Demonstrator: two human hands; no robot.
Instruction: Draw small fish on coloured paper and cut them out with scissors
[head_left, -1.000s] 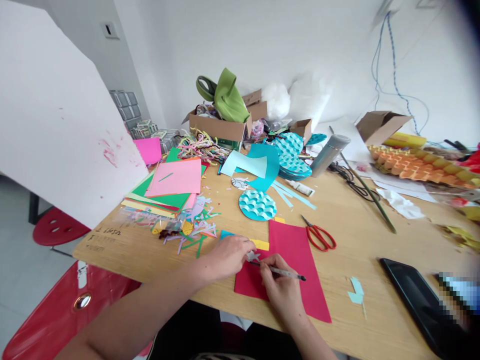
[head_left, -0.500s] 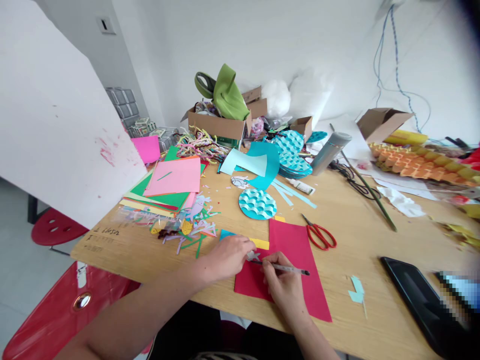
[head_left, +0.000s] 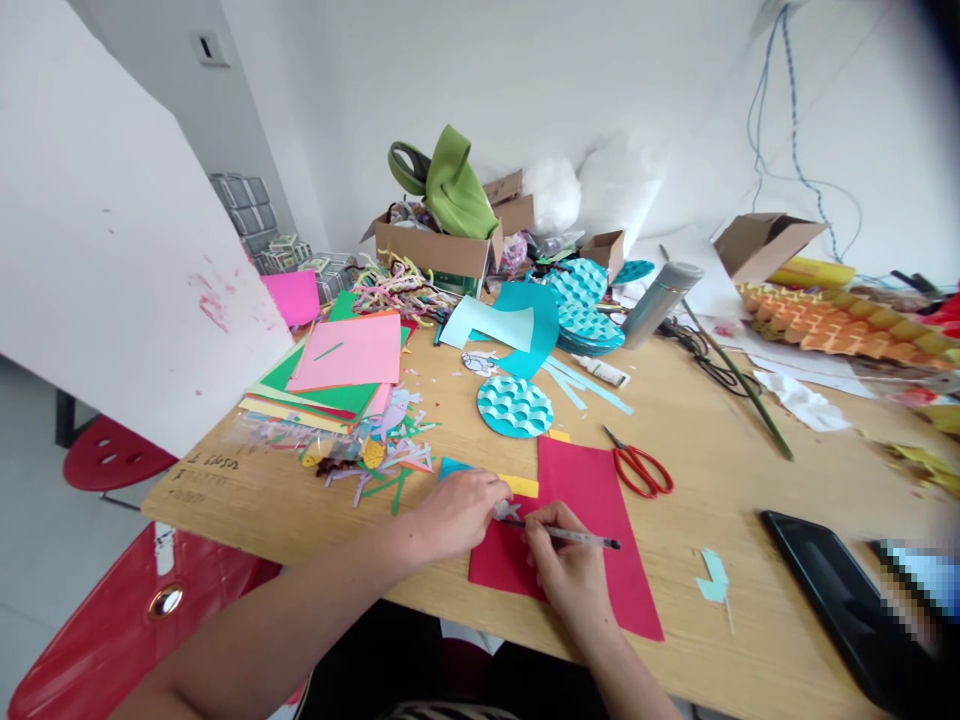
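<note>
Right hand point(head_left: 568, 560) grips one pen point(head_left: 589, 539); left hand point(head_left: 466, 508), fingers curled, touches one pale cutout point(head_left: 512, 511) on red paper point(head_left: 581, 480), near front edge of desk point(head_left: 330, 525). One scissors point(head_left: 640, 470) just right.

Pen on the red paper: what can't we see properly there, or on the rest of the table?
All in the head view:
- Pale cutout's whole shape: partly hidden by the left hand.
- Whether the pen touches it: too small to tell.
- White bottle's label: too small.
- Screen at far right: blurred into squares.
</note>
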